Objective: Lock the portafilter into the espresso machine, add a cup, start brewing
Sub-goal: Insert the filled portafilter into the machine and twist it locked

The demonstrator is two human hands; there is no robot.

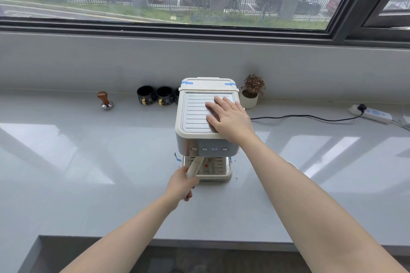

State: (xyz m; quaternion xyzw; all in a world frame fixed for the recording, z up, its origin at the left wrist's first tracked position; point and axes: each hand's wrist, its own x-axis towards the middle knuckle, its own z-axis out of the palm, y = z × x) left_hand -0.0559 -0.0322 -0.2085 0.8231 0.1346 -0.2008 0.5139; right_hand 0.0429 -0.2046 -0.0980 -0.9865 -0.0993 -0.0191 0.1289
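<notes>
A cream espresso machine (195, 117) stands in the middle of the grey counter (88, 162). My right hand (230, 119) lies flat on its ribbed top, fingers spread. My left hand (182, 184) grips the cream handle of the portafilter (195, 166), which runs up under the machine's front; its head is hidden beneath the button panel (209, 149). The drip tray (216, 168) below holds no cup. Two black cups (146, 95) with gold handles stand to the left of the machine at the back; a third is partly hidden behind it.
A wooden-handled tamper (106, 101) stands at the back left. A small potted plant (250, 92) sits right of the machine. A black cord (310, 116) runs to a power strip (372, 114) at the far right. Coffee specks lie near the machine's base.
</notes>
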